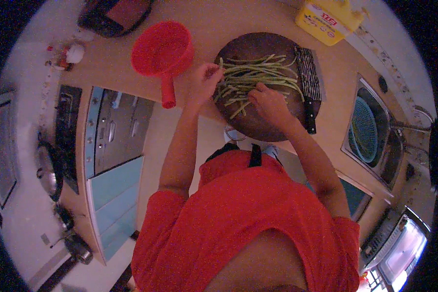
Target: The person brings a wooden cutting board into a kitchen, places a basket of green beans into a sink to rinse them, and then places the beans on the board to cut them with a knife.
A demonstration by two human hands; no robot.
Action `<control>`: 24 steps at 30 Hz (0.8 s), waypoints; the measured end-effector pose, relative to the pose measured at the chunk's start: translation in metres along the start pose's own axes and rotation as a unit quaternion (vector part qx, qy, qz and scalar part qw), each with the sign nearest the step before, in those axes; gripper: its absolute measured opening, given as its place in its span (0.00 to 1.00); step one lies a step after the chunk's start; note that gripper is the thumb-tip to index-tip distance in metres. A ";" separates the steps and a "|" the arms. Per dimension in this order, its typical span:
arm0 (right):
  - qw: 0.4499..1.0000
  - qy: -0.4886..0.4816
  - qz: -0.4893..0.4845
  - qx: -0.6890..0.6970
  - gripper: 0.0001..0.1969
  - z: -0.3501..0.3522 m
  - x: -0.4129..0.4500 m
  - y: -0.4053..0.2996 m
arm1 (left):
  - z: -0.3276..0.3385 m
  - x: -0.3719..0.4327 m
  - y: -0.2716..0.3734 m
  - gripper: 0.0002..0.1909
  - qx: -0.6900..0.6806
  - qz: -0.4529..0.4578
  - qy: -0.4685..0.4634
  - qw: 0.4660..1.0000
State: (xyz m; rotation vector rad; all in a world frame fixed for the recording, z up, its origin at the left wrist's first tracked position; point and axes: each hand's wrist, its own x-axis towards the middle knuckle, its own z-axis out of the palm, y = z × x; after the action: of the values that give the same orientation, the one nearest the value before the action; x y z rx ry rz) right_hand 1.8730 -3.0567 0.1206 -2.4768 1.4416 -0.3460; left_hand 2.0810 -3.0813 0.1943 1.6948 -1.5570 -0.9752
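Note:
Long green beans (261,71) lie in a loose bundle across a round dark wooden cutting board (262,127). At the bundle's left end, my left hand (208,79) has its fingertips pinched at a bean end that sticks up. My right hand (269,100) reaches over the near side of the beans, its curled fingertips touching them; whether it grips one is hidden. Several shorter bean pieces (239,109) lie left of that hand. Along the board's right edge rests a cleaver (308,76) with a patterned blade and a black handle pointing toward me.
A red plastic ladle (162,49) stands left of the board, handle toward me. Behind the board's right side is a yellow jug (328,22). The sink (383,149) at right holds a teal colander (363,127). A stove (67,135) and a pan (49,171) are at left.

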 end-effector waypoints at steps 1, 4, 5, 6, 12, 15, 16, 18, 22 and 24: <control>1.000 0.001 0.001 0.000 0.05 0.002 0.001 0.000 | 0.000 0.001 0.001 0.14 0.009 0.000 -0.021 1.000; 0.999 -0.006 0.006 -0.039 0.05 0.008 0.005 -0.002 | 0.002 0.000 0.006 0.15 0.041 -0.011 -0.035 0.998; 0.998 -0.024 -0.023 -0.046 0.08 0.008 0.006 -0.004 | 0.004 0.001 0.005 0.15 0.052 -0.014 -0.040 0.998; 0.996 -0.041 -0.054 -0.053 0.11 0.007 0.008 -0.007 | 0.007 0.004 -0.002 0.15 0.029 -0.005 -0.036 0.999; 0.998 -0.038 -0.019 -0.044 0.13 -0.002 0.008 -0.015 | 0.019 0.013 -0.008 0.14 0.060 0.040 -0.069 0.995; 0.998 0.051 0.005 0.046 0.08 -0.023 -0.006 -0.015 | 0.016 0.004 0.009 0.13 0.067 0.101 -0.059 0.991; 0.998 0.052 0.007 0.045 0.08 -0.029 -0.013 -0.012 | 0.013 0.000 0.018 0.12 0.078 0.131 -0.054 0.987; 0.990 0.061 0.077 0.096 0.09 -0.040 -0.030 0.000 | 0.013 -0.003 0.025 0.11 0.060 0.175 -0.049 0.981; 0.973 0.150 0.063 0.166 0.07 -0.062 -0.063 0.015 | 0.023 0.006 0.047 0.08 0.065 0.245 -0.099 0.962; 0.969 0.140 0.107 0.171 0.07 -0.065 -0.075 0.016 | 0.049 0.024 0.039 0.08 0.060 0.293 -0.096 0.949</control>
State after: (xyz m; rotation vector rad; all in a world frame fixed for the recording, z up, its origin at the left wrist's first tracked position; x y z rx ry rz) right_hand 1.8027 -3.0050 0.1708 -2.0375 1.5805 -0.8473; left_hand 2.0196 -3.1072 0.1989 1.1111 -2.1165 -0.7519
